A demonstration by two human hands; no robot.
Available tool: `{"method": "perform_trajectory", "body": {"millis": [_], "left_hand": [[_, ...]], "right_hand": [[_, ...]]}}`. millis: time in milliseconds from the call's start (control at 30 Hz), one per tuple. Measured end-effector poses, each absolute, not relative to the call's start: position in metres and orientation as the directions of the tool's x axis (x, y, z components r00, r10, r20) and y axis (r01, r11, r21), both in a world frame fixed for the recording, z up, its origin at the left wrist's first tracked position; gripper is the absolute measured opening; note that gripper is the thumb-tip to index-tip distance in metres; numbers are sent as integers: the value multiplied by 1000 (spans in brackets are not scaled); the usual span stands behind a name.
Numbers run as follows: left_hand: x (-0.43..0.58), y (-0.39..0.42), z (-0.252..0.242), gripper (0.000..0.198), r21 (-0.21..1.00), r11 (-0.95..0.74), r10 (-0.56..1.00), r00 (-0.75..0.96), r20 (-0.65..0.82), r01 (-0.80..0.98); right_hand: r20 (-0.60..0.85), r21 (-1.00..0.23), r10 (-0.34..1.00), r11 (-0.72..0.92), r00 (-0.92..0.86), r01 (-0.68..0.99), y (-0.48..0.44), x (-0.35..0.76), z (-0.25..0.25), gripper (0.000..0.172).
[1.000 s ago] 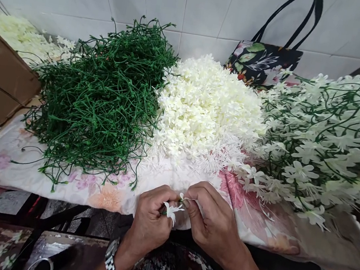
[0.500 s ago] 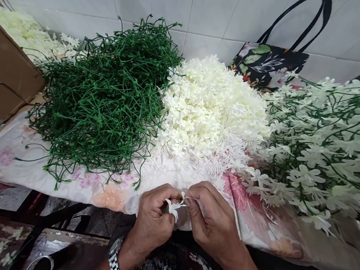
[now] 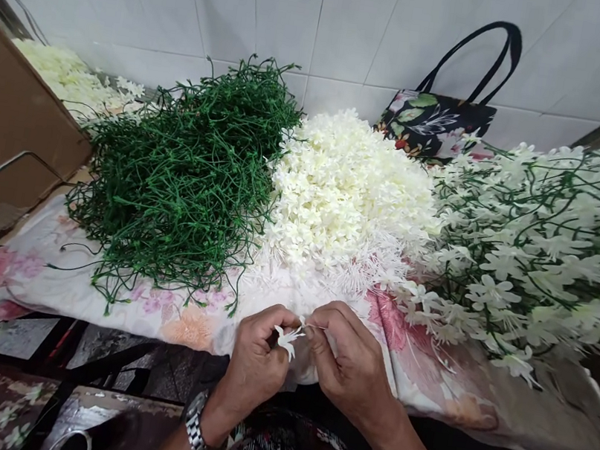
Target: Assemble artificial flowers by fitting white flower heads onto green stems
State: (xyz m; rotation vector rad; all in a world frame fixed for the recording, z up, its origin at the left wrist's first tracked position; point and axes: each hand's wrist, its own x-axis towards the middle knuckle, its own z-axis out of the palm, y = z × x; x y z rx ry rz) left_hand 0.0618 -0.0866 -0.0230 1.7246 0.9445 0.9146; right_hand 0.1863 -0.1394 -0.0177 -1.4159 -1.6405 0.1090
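My left hand (image 3: pixel 260 351) is closed round an artificial flower, whose white bloom (image 3: pixel 288 340) sticks out beside the thumb; its stem is mostly hidden in the fist. Close by on the right, my right hand (image 3: pixel 345 352) pinches a thin white stamen piece between thumb and forefinger, its end touching a small white flower at the left fingertips. Both hands are just over the near edge of the flowered cloth (image 3: pixel 189 325). Beyond them lie a pile of green plastic stems (image 3: pixel 182 185), a heap of loose cream petals (image 3: pixel 351 187) and fine white stamens (image 3: pixel 370 265).
Finished white flowers on green stems (image 3: pixel 544 254) are stacked at the right. A black floral bag (image 3: pixel 433 124) leans on the tiled wall (image 3: pixel 286 12). At the left stands a cardboard box (image 3: pixel 16 85) with a metal wire; more cream petals (image 3: pixel 68 77) lie behind it.
The view has tilted up slightly and shifted, so the piles appear lower. Both hands stay together, the right thumb and forefinger still pinching close to the flower in the left.
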Motion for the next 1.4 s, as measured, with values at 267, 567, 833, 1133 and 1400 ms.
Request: {"method": "perform_trajectory", "body": {"millis": [267, 567, 833, 1133, 1400], "left_hand": [[62, -87, -18, 9, 963, -223, 892, 431, 139, 152], [61, -90, -26, 14, 918, -367, 857, 438, 272, 148], [61, -89, -32, 20, 862, -495, 793, 463, 395, 113], [61, -89, -32, 19, 877, -465, 806, 467, 365, 117], [61, -89, -32, 17, 865, -487, 793, 475, 381, 119]], "right_hand": [[529, -629, 846, 336, 70, 701, -145, 196, -8, 12], [561, -572, 828, 381, 7, 726, -151, 205, -3, 20], [590, -495, 805, 420, -61, 760, -151, 209, -10, 22], [597, -490, 800, 421, -58, 763, -152, 207, -14, 24], [568, -464, 817, 414, -96, 783, -153, 211, -15, 18]]}}
